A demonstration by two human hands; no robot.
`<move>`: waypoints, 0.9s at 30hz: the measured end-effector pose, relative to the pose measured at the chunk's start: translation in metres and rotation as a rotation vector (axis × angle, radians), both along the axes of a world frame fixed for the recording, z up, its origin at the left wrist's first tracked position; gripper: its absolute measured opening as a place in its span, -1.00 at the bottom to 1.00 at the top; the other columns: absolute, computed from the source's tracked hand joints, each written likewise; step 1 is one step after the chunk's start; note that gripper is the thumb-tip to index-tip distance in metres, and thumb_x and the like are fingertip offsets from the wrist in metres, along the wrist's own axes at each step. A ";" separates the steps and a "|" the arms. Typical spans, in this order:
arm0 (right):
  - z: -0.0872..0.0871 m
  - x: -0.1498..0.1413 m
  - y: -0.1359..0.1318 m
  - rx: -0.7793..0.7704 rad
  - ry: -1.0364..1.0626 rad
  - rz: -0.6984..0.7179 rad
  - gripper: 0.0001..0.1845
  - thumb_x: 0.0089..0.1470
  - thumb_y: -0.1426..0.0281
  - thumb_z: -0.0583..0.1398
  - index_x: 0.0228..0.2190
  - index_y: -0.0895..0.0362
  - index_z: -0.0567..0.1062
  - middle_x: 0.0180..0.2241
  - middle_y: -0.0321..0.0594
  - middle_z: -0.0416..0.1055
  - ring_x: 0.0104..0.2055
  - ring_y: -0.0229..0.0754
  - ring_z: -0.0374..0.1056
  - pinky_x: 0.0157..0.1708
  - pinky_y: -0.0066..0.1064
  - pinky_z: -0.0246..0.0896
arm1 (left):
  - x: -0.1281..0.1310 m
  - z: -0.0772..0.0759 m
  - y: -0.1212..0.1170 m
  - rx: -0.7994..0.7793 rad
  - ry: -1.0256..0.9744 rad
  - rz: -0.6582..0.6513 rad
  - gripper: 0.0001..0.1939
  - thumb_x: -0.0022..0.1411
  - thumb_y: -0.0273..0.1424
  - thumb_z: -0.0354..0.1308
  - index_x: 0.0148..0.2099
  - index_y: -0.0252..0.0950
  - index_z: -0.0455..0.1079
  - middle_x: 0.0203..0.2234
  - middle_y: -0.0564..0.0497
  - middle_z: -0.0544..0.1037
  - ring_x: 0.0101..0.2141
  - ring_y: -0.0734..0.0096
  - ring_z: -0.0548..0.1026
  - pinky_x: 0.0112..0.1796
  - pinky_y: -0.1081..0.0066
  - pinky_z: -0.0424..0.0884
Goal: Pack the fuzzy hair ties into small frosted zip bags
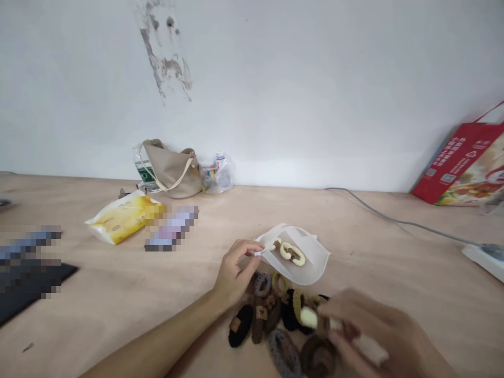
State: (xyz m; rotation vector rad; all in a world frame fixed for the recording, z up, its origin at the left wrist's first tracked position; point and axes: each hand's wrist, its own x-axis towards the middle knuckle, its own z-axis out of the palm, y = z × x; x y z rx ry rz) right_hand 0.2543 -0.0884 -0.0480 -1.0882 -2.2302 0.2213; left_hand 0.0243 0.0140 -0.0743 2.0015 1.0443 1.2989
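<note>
My left hand point(239, 270) pinches the edge of a translucent frosted plastic bag point(315, 265) lying on the table. Cream hair ties point(292, 254) with brown tags show at the bag. Below it lies a loose pile of fabric hair ties in black point(240, 326), brown point(259, 320), grey point(284, 353) and mustard point(297, 304), several with small tan tags. Over the right side of this pile, my right hand point(378, 331) is closed on a cream hair tie point(308, 317) with a brown tag. Motion blurs this hand, and its fingers partly cover the hair tie.
A yellow and white packet point(128, 218) lies at left beside a pixelated flat item point(173, 229). By the wall stand a beige bag point(177, 170) and a clear plastic bag point(222, 176). At right are a red carrier bag point(459, 163), a grey cable point(389, 216) and a white power strip point(486, 262).
</note>
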 end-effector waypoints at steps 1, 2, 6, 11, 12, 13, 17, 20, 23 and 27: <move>0.006 0.001 0.007 0.036 0.053 -0.062 -0.74 0.05 0.54 0.08 -0.24 0.01 0.41 -0.41 -0.31 0.45 -0.46 -0.28 0.42 -0.47 -0.55 0.37 | 0.000 0.000 0.000 0.001 -0.001 0.003 -0.88 0.17 -0.45 0.03 -0.32 -0.26 0.40 -0.32 -0.02 0.51 -0.23 0.33 0.44 -0.18 0.36 0.34; 0.010 0.002 0.012 0.062 0.115 -0.110 -0.72 0.06 0.53 0.07 -0.19 0.03 0.40 -0.33 -0.26 0.45 -0.43 -0.27 0.43 -0.44 -0.53 0.38 | 0.000 0.000 0.000 0.000 0.000 0.004 -0.88 0.17 -0.45 0.03 -0.32 -0.26 0.40 -0.32 -0.02 0.51 -0.23 0.33 0.44 -0.19 0.36 0.34; 0.009 0.000 0.020 0.053 0.208 -0.140 -0.71 0.09 0.52 0.06 -0.14 0.04 0.37 -0.20 -0.20 0.43 -0.34 -0.25 0.44 -0.39 -0.50 0.40 | -0.001 -0.002 0.001 0.004 0.007 -0.009 -0.88 0.18 -0.46 0.03 -0.32 -0.26 0.40 -0.32 -0.02 0.51 -0.23 0.33 0.44 -0.18 0.36 0.33; -0.010 0.003 0.012 -0.099 -0.087 -0.069 -0.73 0.05 0.54 0.06 -0.24 0.02 0.42 -0.27 -0.25 0.48 -0.27 -0.18 0.43 -0.31 -0.42 0.37 | -0.001 -0.004 0.002 0.014 0.008 -0.028 -0.88 0.18 -0.49 0.03 -0.31 -0.26 0.39 -0.31 0.00 0.51 -0.21 0.35 0.44 -0.17 0.37 0.33; -0.014 0.004 0.011 -0.121 -0.127 -0.092 -0.71 0.04 0.54 0.05 -0.22 0.02 0.42 -0.23 -0.23 0.47 -0.23 -0.15 0.42 -0.27 -0.37 0.37 | -0.001 -0.004 0.001 0.014 0.010 -0.027 -0.88 0.18 -0.49 0.03 -0.31 -0.26 0.39 -0.31 0.00 0.51 -0.21 0.35 0.44 -0.17 0.37 0.33; -0.017 0.004 0.011 -0.147 -0.162 -0.116 -0.69 0.03 0.54 0.04 -0.21 0.02 0.42 -0.21 -0.21 0.47 -0.21 -0.13 0.41 -0.25 -0.33 0.36 | -0.001 -0.004 0.001 0.014 0.013 -0.026 -0.88 0.18 -0.50 0.03 -0.31 -0.26 0.39 -0.31 0.00 0.51 -0.21 0.35 0.44 -0.17 0.37 0.33; -0.024 0.005 0.011 -0.243 -0.244 -0.196 -0.70 0.01 0.53 0.02 -0.29 0.02 0.46 -0.29 -0.20 0.47 -0.25 -0.09 0.40 -0.31 -0.29 0.34 | 0.000 -0.003 0.001 0.026 0.024 -0.006 -0.88 0.17 -0.49 0.03 -0.30 -0.27 0.39 -0.31 0.00 0.50 -0.23 0.36 0.44 -0.17 0.38 0.33; -0.023 0.007 0.012 -0.258 -0.217 -0.235 -0.72 0.00 0.50 0.04 -0.29 0.01 0.46 -0.35 -0.23 0.46 -0.32 -0.11 0.40 -0.38 -0.33 0.32 | -0.001 -0.004 0.001 0.033 0.032 0.013 -0.85 0.15 -0.51 0.02 -0.25 -0.26 0.39 -0.30 0.00 0.50 -0.25 0.37 0.44 -0.20 0.39 0.34; -0.017 0.009 0.014 -0.213 -0.121 -0.282 -0.69 -0.01 0.47 0.05 -0.20 0.01 0.43 -0.38 -0.27 0.45 -0.50 -0.21 0.35 -0.50 -0.42 0.26 | -0.002 -0.004 0.001 0.036 0.042 0.016 -0.82 0.13 -0.52 0.02 -0.22 -0.26 0.39 -0.31 0.01 0.50 -0.27 0.37 0.44 -0.21 0.39 0.35; 0.001 0.002 0.023 -0.203 -0.040 -0.333 -0.78 0.02 0.41 0.08 -0.26 0.02 0.44 -0.47 -0.32 0.42 -0.62 -0.28 0.23 -0.59 -0.46 0.17 | -0.001 -0.003 0.001 0.046 0.053 -0.009 -0.83 0.11 -0.55 0.01 -0.30 -0.26 0.39 -0.32 0.01 0.51 -0.23 0.35 0.44 -0.19 0.38 0.34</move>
